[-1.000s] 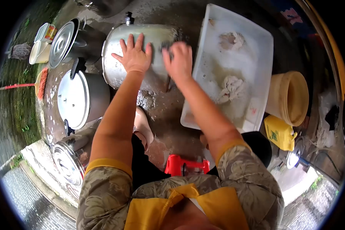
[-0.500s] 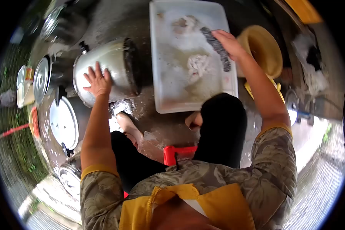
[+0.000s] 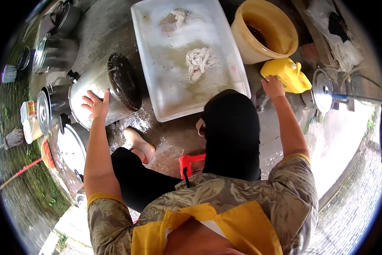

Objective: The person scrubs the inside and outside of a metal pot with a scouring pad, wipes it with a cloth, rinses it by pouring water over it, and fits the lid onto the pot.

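My left hand (image 3: pixel 96 105) lies with fingers spread on the side of a large metal pot (image 3: pixel 87 87). The pot rests on its side on the wet floor, its blackened bottom facing the tub. My right hand (image 3: pixel 274 87) is at the near left edge of a yellow plastic jug (image 3: pixel 280 70), its fingers curled against it. Just below that hand is a dark grey strip (image 3: pixel 262 100), blurred and partly hidden. Between my hands, a white plastic tub (image 3: pixel 150 91) holds cloudy, sudsy water, a bunched white cloth (image 3: pixel 199 59) and another wet cloth (image 3: pixel 180 17).
A cream bucket (image 3: pixel 242 44) with brown liquid stands right of the tub. Several metal pots, including a lidded one (image 3: pixel 72 146), line the left side near an orange-red broom (image 3: pixel 47 154). A red stool (image 3: pixel 185 163) is beneath me. A round metal lid (image 3: pixel 322 90) is at right.
My right hand has left the tub, where it held a dark grey scrubbing strip, and moved down and right to the yellow jug. My left hand stays on the pot. The view has shifted.
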The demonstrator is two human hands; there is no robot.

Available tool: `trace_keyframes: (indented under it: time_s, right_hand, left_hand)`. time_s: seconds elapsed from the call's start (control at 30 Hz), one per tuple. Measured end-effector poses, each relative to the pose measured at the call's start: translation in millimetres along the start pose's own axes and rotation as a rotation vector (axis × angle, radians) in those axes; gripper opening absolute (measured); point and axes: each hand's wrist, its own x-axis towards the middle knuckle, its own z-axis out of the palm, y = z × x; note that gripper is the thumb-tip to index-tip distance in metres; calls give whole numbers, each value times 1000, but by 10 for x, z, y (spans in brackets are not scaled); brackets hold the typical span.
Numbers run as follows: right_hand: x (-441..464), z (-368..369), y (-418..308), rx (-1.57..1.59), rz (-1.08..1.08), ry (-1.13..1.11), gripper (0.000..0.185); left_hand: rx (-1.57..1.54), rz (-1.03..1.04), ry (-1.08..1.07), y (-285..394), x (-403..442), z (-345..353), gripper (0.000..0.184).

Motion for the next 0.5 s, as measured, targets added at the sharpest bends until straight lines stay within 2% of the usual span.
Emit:
trace_keyframes:
  time_s: [0.07,0.13,0.23,0.3,0.33,0.4,0.47,0.5]
  right_hand:
    - [129,-411,-617,-9,-389,-6,33]
    - [390,-594,-1244,363,-564,-195,38]
    - [1163,-39,-1923,291,-609,-354,47]
    - [1561,597,-2205,154,-591,-559,71]
    - [1535,807,-2360,149,-622,-576,71]
    - [1329,1167,-2548,338,-76,-453,99]
    - [979,1919,-2690,473,105,-405,107]
    - [673,1788,-2907,373,137,-402,103]
  left_hand:
    - [-39,-4,4,5,-3,-2,108]
    - [-66,1,24,11,24,13,108]
    - [-114,-8,60,26,77,44,107]
    - [-111,-7,73,1,118,72,107]
    - [-106,2,77,4,103,60,107]
    - [-104,-4,82,28,61,40,107]
    - [-96,5,108,37,30,49,106]
    - [-103,10,128,36,25,74,103]
